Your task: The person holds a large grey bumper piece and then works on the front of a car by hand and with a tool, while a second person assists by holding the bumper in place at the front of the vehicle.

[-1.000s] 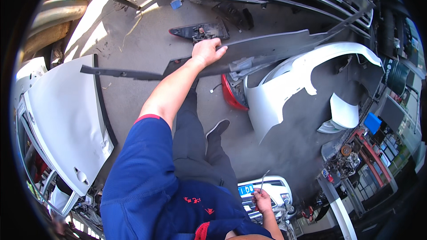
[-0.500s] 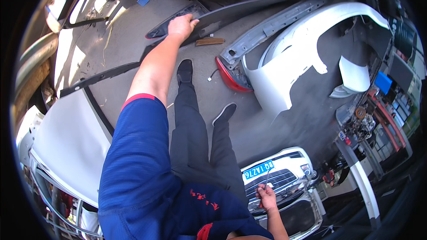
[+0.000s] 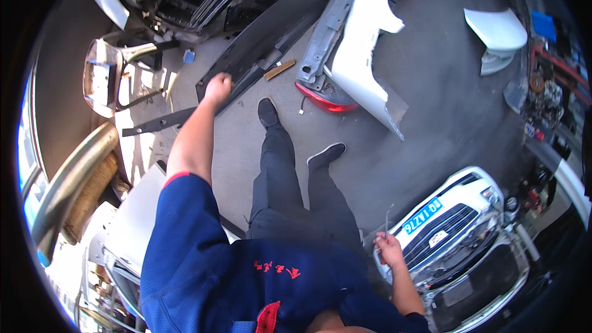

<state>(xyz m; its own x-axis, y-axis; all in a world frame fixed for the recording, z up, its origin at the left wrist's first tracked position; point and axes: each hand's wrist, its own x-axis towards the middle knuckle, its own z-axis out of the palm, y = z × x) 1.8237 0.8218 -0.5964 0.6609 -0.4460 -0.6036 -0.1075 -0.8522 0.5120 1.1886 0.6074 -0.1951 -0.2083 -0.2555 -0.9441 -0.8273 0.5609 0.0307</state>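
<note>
My left hand (image 3: 217, 90) is closed at the near edge of a long black trim panel (image 3: 256, 49) on the floor, fingers curled on it. A narrower black strip with holes (image 3: 157, 122) runs out to the left of the hand. At the lower right, my right hand (image 3: 388, 251) is wrapped round a thin metal tool (image 3: 387, 225) with a bent tip and a red handle. This tool points away from me, beside the white front bumper. The fingertips of my left hand are partly hidden.
Right of the panel lie a wood block (image 3: 279, 69), a red tail light (image 3: 330, 105), a grey metal beam (image 3: 324, 37) and a white fender (image 3: 364, 55). A white front bumper with grille (image 3: 478, 179) stands at lower right. A wooden-edged seat (image 3: 80, 191) and silver panel (image 3: 132, 216) are left.
The view has shifted and turned. The black panel now lies flatter and covers the dark lamp seen beside my left hand before. My left hand has drawn nearer; the right still holds the tool.
</note>
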